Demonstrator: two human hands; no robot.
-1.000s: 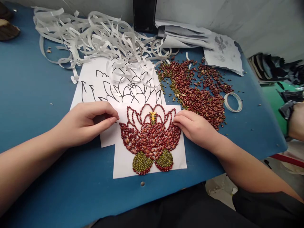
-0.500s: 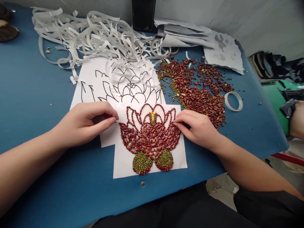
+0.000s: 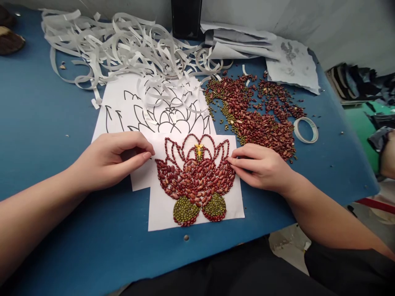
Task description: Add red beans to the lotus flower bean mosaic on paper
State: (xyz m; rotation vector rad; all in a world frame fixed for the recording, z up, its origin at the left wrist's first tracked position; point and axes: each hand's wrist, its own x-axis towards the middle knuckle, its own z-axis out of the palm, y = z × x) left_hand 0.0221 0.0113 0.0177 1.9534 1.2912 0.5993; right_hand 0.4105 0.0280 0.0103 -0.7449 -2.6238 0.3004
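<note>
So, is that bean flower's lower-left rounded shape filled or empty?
Filled: the rounded shape is packed with small green beans, edged underneath with red beans.

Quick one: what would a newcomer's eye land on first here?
Probably the bean flower, red with two green lobes, on white paper between the left hand and right hand. Next, the loose beans spread beyond the right hand, and the tangled white strips at the table's back.

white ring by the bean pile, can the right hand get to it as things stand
Probably yes: the right hand is at the bean picture, and the white ring lies uncovered on the table nearby, with only low, loose beans beside it.
</note>
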